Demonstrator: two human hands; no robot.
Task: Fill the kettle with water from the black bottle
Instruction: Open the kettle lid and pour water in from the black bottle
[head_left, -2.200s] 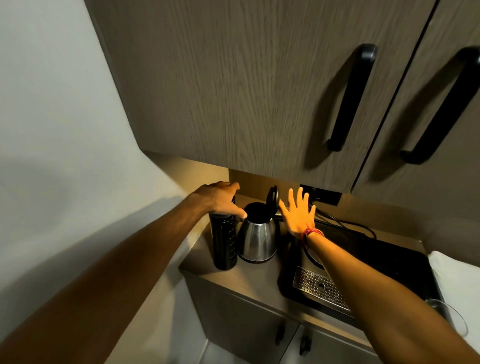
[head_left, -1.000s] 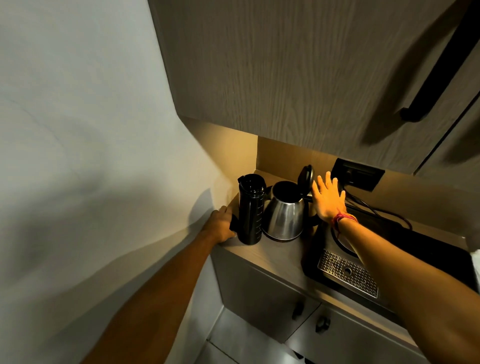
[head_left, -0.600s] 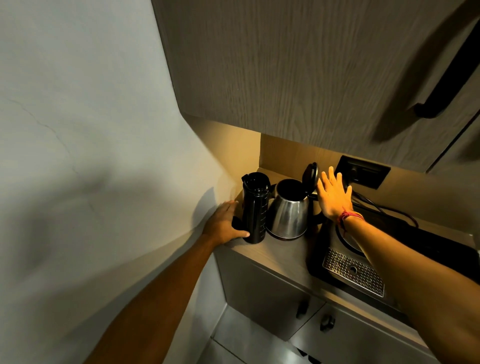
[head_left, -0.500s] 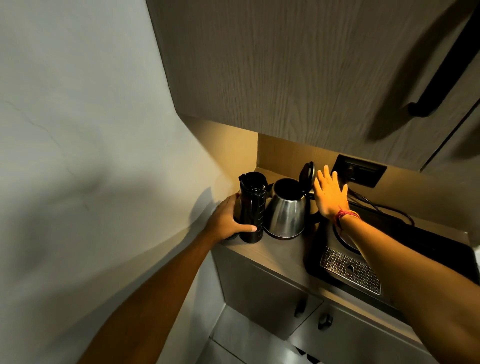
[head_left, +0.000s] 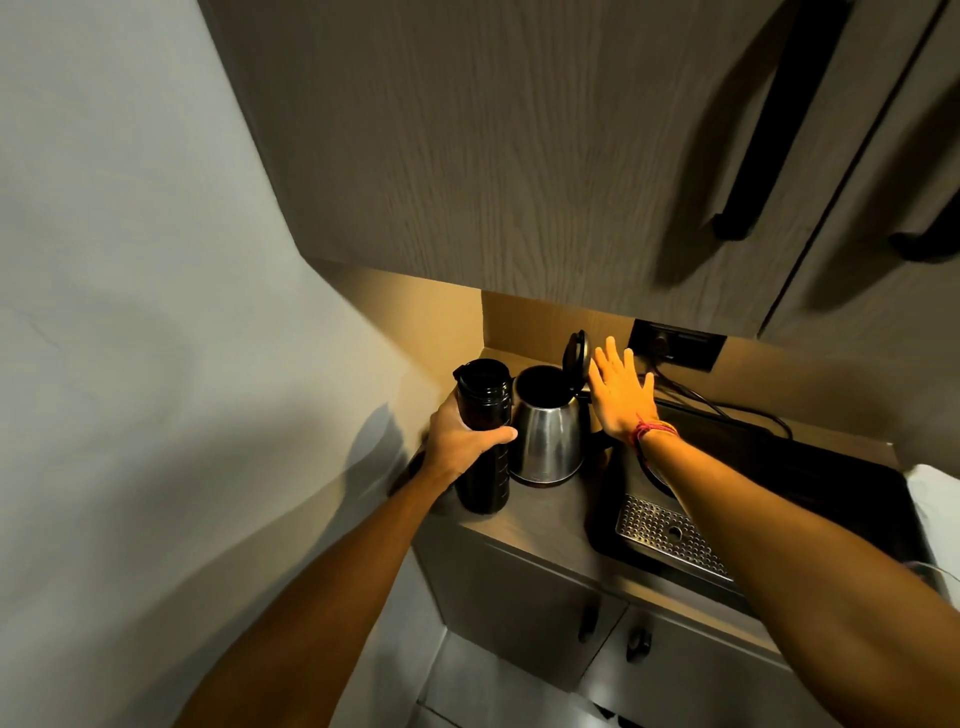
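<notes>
The black bottle (head_left: 484, 410) stands upright on the counter, at the left end near the wall. My left hand (head_left: 460, 441) is wrapped around its middle. Right beside it stands the steel kettle (head_left: 548, 436), its black lid (head_left: 575, 355) tipped up and open. My right hand (head_left: 618, 395) hovers flat with fingers spread just right of the lid, behind the kettle's handle; whether it touches the lid I cannot tell. The bottle's top looks dark; whether it is capped I cannot tell.
The grey counter (head_left: 545, 525) holds a black drip tray with a metal grate (head_left: 670, 540) on the right. Cables (head_left: 727, 410) run to a wall socket (head_left: 678, 348). Upper cabinets (head_left: 519, 156) hang low overhead. Something white (head_left: 935, 499) lies at the far right.
My left hand came down from the bottle's top to the counter, then closed around the bottle's body. The right hand has stayed spread by the kettle lid.
</notes>
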